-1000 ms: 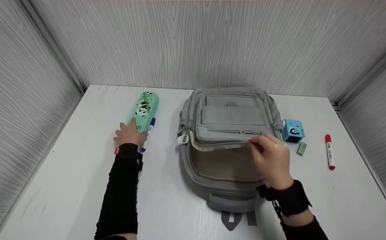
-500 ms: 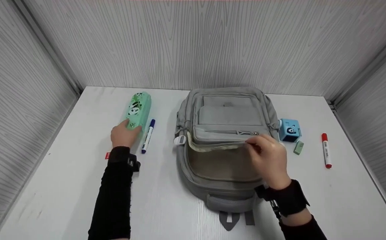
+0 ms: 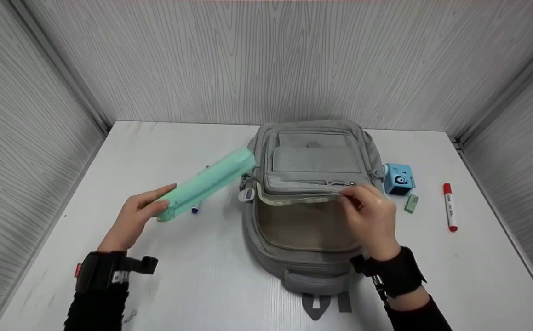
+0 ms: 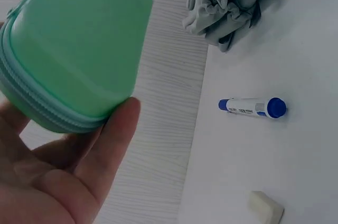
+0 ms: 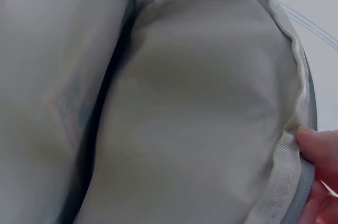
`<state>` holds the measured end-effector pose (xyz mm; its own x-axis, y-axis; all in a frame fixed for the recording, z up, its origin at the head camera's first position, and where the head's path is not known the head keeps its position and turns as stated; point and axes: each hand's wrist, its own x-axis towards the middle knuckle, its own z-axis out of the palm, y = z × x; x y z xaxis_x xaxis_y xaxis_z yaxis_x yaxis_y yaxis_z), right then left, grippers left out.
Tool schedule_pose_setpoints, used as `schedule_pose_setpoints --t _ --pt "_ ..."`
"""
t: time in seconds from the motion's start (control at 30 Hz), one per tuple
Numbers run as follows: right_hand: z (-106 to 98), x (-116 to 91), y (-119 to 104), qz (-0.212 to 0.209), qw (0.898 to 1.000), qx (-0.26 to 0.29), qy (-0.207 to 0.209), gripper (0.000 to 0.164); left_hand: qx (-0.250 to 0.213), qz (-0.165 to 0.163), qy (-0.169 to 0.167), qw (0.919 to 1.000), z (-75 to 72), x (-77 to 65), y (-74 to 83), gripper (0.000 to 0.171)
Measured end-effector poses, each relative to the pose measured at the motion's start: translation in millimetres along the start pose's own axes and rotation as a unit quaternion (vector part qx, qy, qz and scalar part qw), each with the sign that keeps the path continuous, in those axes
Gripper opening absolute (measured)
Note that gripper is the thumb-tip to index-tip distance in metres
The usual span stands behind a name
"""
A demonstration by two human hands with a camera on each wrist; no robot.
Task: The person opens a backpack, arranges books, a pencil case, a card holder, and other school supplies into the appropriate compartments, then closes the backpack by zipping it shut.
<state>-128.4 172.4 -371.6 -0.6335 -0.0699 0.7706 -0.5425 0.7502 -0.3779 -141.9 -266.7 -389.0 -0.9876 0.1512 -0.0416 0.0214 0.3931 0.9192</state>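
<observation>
My left hand (image 3: 130, 218) grips one end of a mint-green pencil case (image 3: 209, 183), raised over the table and slanting toward the backpack. In the left wrist view its zip (image 4: 39, 100) runs along the side and looks closed. A grey backpack (image 3: 319, 158) lies with its main compartment unzipped. My right hand (image 3: 374, 220) pinches the edge of the front flap and holds it up. The right wrist view shows the pale flap lining (image 5: 206, 92) and a dark gap beside it. The blue-capped marker (image 4: 251, 106) lies beneath the pencil case, partly hidden in the head view.
Right of the backpack stand a blue panda-printed box (image 3: 398, 179), a small green eraser (image 3: 411, 203) and a red marker (image 3: 450, 207). A small whitish block (image 4: 265, 208) sits near the blue marker. Grained panels (image 3: 266, 59) wall the table at back and sides.
My left hand has taken hold of the pencil case, lifted it off the table and swung its far end right toward the backpack. My right hand still holds the flap.
</observation>
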Motion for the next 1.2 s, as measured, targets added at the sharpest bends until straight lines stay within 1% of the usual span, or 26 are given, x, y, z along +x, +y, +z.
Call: schedule_pose_setpoints --t 0.03,0.1,0.2,0.27,0.37,0.43,0.5,0.53,0.6,0.63,0.7,0.77,0.8,0.83,0.9,0.93,1.0,1.07,1.13,1.2 --pt "0 0 0 0.001 1.000 0.001 0.004 0.008 0.007 0.008 -0.017 0.9998 -1.6 -6.6 -0.3 0.044" --pt "-1 2 0 0.004 1.000 0.002 0.009 0.008 0.015 0.019 -0.046 0.9987 -3.3 -16.6 -1.3 0.043" --pt "-1 3 -1 0.014 1.000 0.002 0.013 0.004 0.020 0.030 -0.078 0.9963 -4.3 -25.0 -3.1 0.044" --pt "-1 5 -1 0.020 1.000 0.001 0.014 0.007 0.011 0.038 -0.086 0.9955 -5.5 -28.6 -4.0 0.043" --pt "0 6 -2 0.026 1.000 0.004 0.015 0.006 -0.014 0.047 -0.095 0.9943 -10.6 -34.0 -7.3 0.044" --pt "0 8 -2 0.026 1.000 0.003 0.014 0.008 -0.037 0.047 -0.114 0.9916 -12.4 -37.1 -9.7 0.044" --pt "0 9 -1 0.027 1.000 0.002 0.012 0.008 -0.050 0.052 -0.137 0.9879 -7.7 -38.6 -11.0 0.044" --pt "0 9 -1 0.026 1.000 0.001 0.011 0.009 -0.050 0.055 -0.146 0.9865 -2.1 -38.5 -10.9 0.044" --pt "0 11 -1 0.023 1.000 0.000 0.014 0.010 -0.036 0.061 -0.151 0.9860 15.6 -37.1 -8.3 0.043" --pt "-1 11 0 0.021 1.000 0.000 0.015 0.010 -0.023 0.063 -0.145 0.9872 27.3 -36.0 -6.1 0.043" --pt "-1 12 0 0.017 1.000 0.001 0.018 0.011 0.014 0.064 -0.116 0.9910 53.3 -33.5 -0.4 0.045" --pt "-1 13 0 0.015 1.000 0.004 0.019 0.011 0.053 0.059 -0.081 0.9936 80.3 -31.1 6.6 0.048" --pt "-1 13 0 0.015 1.000 0.005 0.019 0.011 0.071 0.057 -0.062 0.9939 93.6 -29.7 10.2 0.049" --pt "-1 13 1 0.014 1.000 0.006 0.019 0.010 0.089 0.064 -0.042 0.9931 106.7 -27.8 13.5 0.049" --pt "-1 13 1 0.012 1.000 0.009 0.019 0.006 0.122 0.088 -0.004 0.9886 131.5 -23.0 20.4 0.050" --pt "-1 13 1 0.009 1.000 0.009 0.018 0.004 0.139 0.104 0.015 0.9847 143.2 -19.9 23.7 0.050" --pt "-1 14 1 0.004 1.000 0.013 0.021 0.004 0.169 0.141 0.048 0.9743 164.4 -11.7 30.1 0.050" --pt "0 14 0 -0.001 0.999 0.019 0.028 0.004 0.193 0.170 0.075 0.9633 181.9 -1.0 36.6 0.049" --pt "1 15 -1 -0.004 0.999 0.028 0.038 0.005 0.210 0.180 0.093 0.9563 195.2 11.6 42.9 0.046" --pt "3 15 -2 -0.005 0.998 0.037 0.049 0.010 0.223 0.178 0.107 0.9525 204.8 24.3 49.2 0.044"
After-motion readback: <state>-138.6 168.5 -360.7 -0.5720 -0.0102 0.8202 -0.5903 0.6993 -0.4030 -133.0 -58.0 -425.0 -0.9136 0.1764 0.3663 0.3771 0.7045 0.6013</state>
